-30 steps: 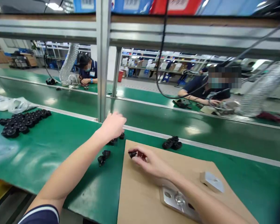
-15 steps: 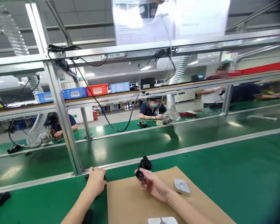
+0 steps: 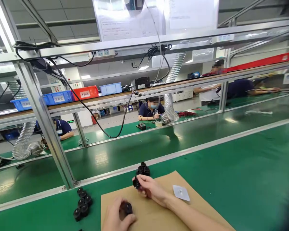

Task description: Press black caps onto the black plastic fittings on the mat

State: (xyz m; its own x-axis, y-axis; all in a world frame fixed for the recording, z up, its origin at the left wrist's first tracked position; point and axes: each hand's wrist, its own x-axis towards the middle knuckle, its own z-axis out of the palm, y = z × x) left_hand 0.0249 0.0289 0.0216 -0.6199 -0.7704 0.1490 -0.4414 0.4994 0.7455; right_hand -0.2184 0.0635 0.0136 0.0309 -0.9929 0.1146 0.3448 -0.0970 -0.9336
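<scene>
I have a small, round black plastic part (image 3: 136,183) pinched in my right hand (image 3: 151,189), over the far edge of a flat brown cardboard sheet (image 3: 154,208). Its round face turns towards my camera and a short tab points to twelve; I cannot make out a long axis on so squat a shape. At seven o'clock from it, my left hand (image 3: 119,213) curls thumb and fingers round a second black part (image 3: 128,208), whose facing I cannot tell through the blur.

The sheet lies on a smooth green tabletop (image 3: 243,163), with a pale silver metal block (image 3: 181,192) on its right side. Just past the sheet, at one o'clock from my right hand's part, sits a black cluster (image 3: 143,169); more black pieces (image 3: 83,203) stand at eight. Beyond rise a silver metal frame (image 3: 42,118) and a shelf with a red bin (image 3: 86,93); at twelve to one, a masked person (image 3: 151,109) leans over another bench. Both held parts look dark, the right one glossy and rounded at the rim
</scene>
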